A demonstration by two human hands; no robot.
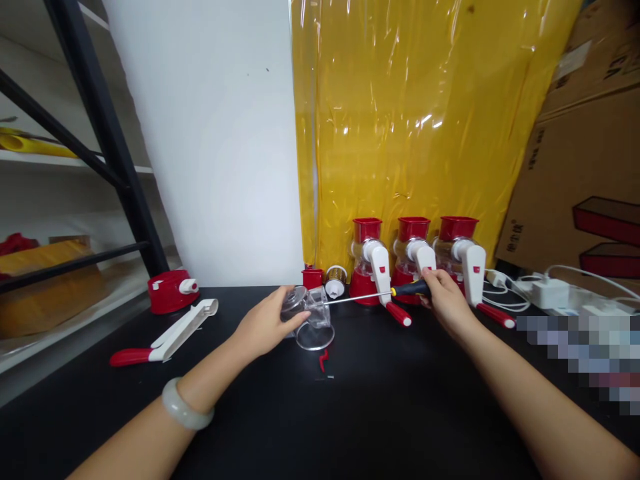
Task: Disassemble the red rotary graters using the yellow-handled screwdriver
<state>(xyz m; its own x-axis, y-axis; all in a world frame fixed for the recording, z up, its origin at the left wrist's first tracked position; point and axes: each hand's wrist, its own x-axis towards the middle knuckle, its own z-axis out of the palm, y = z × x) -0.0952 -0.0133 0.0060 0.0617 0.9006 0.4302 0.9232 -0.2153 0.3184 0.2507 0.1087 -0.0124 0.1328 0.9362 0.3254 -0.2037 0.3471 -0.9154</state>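
Observation:
My left hand [267, 321] is closed around a clear plastic housing [315, 320], which lies tilted on the black table. In my right hand [445, 297] is a screwdriver [411, 289] with a black and yellow handle. Its long shaft points left, and the tip reaches the clear housing; whether it meets a screw there I cannot tell. Just in front of the housing lie a small red curved part [323, 361] and a tiny metallic piece [330, 377]. Behind it are a red plastic part [313, 277] and a grater drum [336, 281].
Three red and white rotary graters [367, 263] stand along the back. At the left are a red base [173, 292] and a white crank handle [185, 330] with a red grip. White chargers and cables [550, 293] lie at right, near a cardboard box [580, 180]. A shelf frame [100, 120] rises at left.

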